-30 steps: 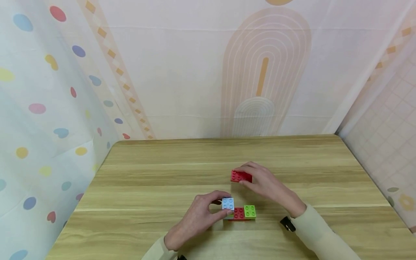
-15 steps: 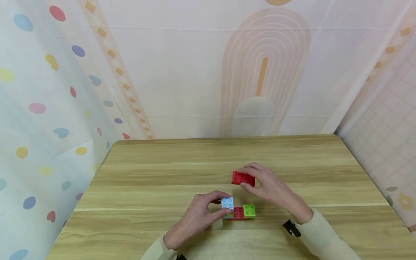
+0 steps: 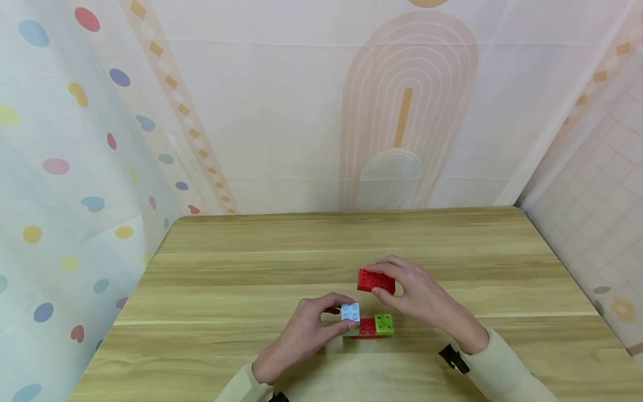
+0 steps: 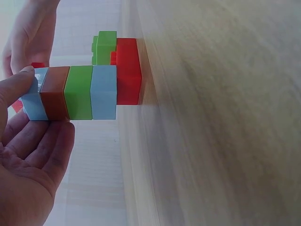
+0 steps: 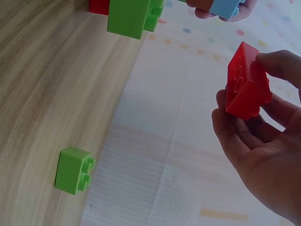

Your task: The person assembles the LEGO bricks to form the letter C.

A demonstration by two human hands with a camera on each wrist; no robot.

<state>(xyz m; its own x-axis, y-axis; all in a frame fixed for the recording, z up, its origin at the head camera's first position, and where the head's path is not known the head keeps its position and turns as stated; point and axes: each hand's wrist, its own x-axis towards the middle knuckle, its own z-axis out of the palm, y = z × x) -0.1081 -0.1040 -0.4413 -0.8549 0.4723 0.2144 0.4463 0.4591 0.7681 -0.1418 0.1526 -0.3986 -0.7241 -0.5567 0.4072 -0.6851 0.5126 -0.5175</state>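
Observation:
My left hand (image 3: 312, 328) pinches the light blue top brick (image 4: 35, 103) of a small tower between thumb and fingers. Under that brick come a brown brick (image 4: 55, 96), a green brick (image 4: 79, 94) and another light blue brick (image 4: 104, 92). The tower stands on one end of a long red brick (image 4: 130, 73) lying on the table; a green brick (image 3: 384, 324) sits on its other end. Behind it, my right hand (image 3: 424, 298) grips a second long red brick (image 5: 249, 84) by its sides, raised off the table, its hollow underside showing in the right wrist view.
A loose green brick (image 5: 73, 170) stands on the table in the right wrist view; my right hand hides it in the head view. The wooden table (image 3: 226, 301) reaches back to a patterned cloth (image 3: 281, 123), with more cloth at both sides.
My right hand has lifted the red brick and brought it slightly nearer, its front side now showing more. The left hand keeps its hold on the tower, almost unmoved.

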